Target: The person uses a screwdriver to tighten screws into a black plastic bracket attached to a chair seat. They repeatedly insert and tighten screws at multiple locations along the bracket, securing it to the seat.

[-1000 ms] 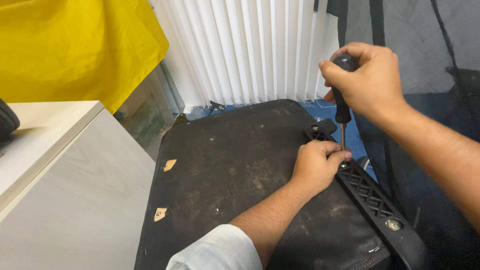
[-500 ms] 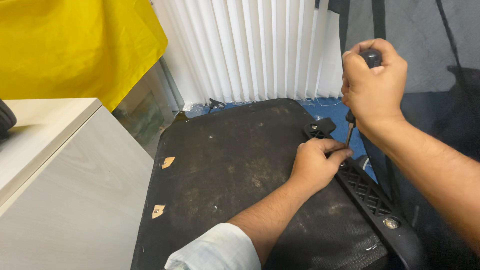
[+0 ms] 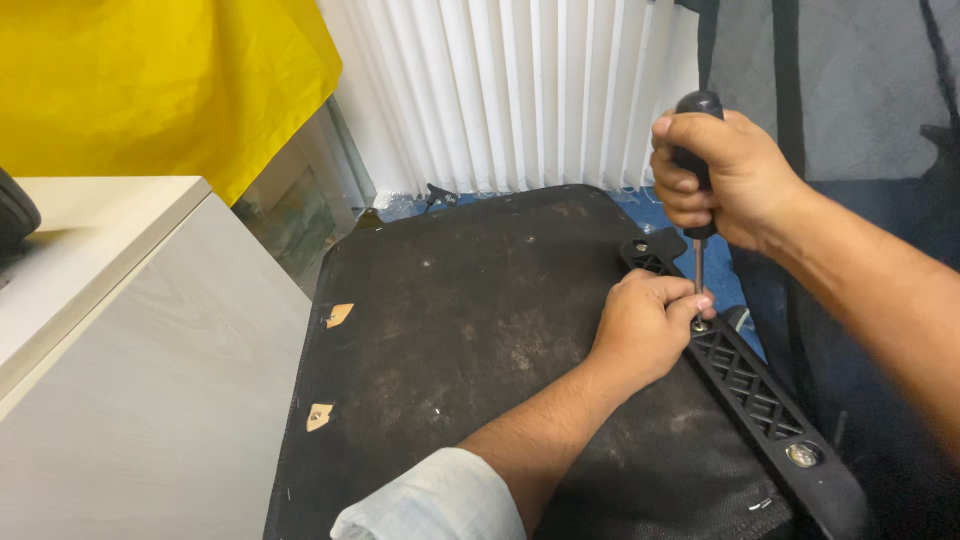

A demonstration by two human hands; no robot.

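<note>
While the head camera looks down over our arms, we see our right hand [image 3: 725, 180] wrapped tight around the black handle of a screwdriver [image 3: 697, 200], held upright at the right of the scene, its thin metal shaft pointing straight down. Our left hand [image 3: 645, 325] lies curled on the right edge of a worn black panel [image 3: 480, 350], the fingers [image 3: 690, 300] pinched close around the lower end of the shaft, just where the tip meets a black plastic bracket [image 3: 760, 390]. That bracket has a lattice pattern and runs along the right edge of the panel from far to near, with a round silver fastener [image 3: 802, 455] showing near its near end. We cannot tell whether the tip sits in a screw head, since our fingers hide it. The two hands are apart, one above the other, joined only by the tool. A pale sleeve cuff [image 3: 430, 500] covers our left forearm at the near edge. On the left of the panel two small tan patches [image 3: 338, 315] show through the dark covering. Further left stands a light wood-grain cabinet [image 3: 130, 400]. At the far side hang white vertical blinds [image 3: 500, 90], with a yellow cloth [image 3: 150, 80] at the far left. A dark grey mesh surface [image 3: 850, 90] fills the far right behind our right hand.
</note>
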